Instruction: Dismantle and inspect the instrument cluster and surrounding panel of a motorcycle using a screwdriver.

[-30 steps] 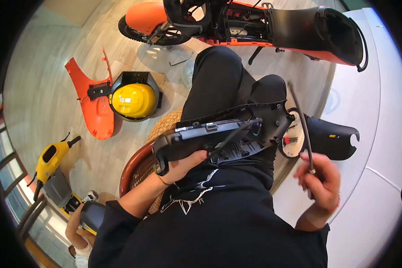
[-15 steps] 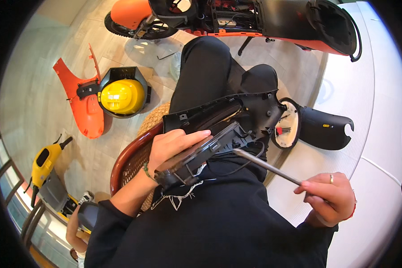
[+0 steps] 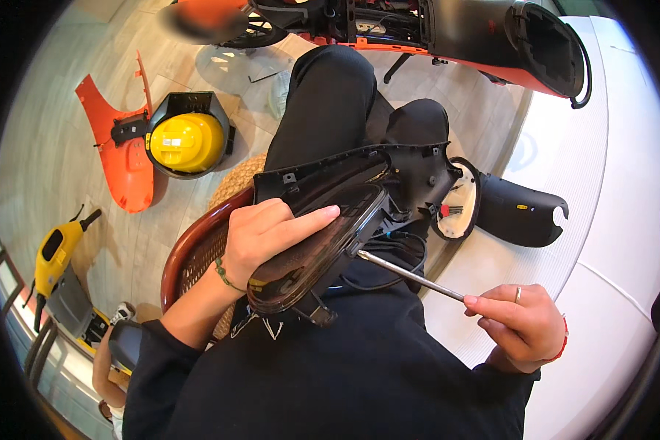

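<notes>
Display unit [image 3: 331,242]: dark glossy face up, tilted, held over the lap.
Metal rod [image 3: 411,276]: slanting, tip at the unit's right-hand edge; contact uncertain from where I stand.
Left grip [image 3: 260,236]: clasping the unit's left side, one finger stretched along its face.
Right grip [image 3: 517,319]: fingers pinching the rod's near end.
Black shell [image 3: 422,166]: lying across the thighs, just beyond the unit.
Floor [image 3: 51,147], left: orange panel [image 3: 130,180] beside yellow rounded part [image 3: 187,143].
</notes>
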`<state>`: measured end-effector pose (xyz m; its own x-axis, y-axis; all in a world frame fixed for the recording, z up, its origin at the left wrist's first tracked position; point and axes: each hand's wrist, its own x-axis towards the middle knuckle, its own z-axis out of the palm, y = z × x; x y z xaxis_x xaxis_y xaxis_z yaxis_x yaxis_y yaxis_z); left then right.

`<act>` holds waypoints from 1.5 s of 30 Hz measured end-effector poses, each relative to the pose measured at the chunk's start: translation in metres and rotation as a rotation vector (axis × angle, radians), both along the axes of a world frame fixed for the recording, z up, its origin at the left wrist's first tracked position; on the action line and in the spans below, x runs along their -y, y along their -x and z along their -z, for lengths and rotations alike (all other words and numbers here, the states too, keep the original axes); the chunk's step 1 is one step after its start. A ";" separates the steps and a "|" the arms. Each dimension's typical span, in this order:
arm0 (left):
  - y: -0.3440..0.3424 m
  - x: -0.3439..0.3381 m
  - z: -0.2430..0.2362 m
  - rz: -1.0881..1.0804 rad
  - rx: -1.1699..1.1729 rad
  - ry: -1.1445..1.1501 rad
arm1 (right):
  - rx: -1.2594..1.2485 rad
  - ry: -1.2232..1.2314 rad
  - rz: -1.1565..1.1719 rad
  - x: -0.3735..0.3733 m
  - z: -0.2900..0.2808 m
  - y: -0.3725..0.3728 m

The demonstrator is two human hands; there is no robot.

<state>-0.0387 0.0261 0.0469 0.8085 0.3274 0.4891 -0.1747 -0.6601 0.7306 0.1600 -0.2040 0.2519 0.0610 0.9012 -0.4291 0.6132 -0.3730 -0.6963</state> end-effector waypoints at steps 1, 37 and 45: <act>0.001 0.000 0.002 0.003 -0.002 0.001 | -0.003 0.001 -0.002 0.000 0.001 -0.001; 0.018 0.016 -0.010 0.142 0.155 -0.254 | -1.313 0.074 0.900 -0.043 0.121 0.073; 0.015 0.024 -0.012 0.097 0.156 -0.211 | -1.433 0.057 0.810 -0.054 0.132 0.077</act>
<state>-0.0541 0.0021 0.0591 0.7404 0.1299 0.6595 -0.3441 -0.7696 0.5379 0.0826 -0.1505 0.1203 0.0280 0.8164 -0.5768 -0.8334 -0.2996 -0.4645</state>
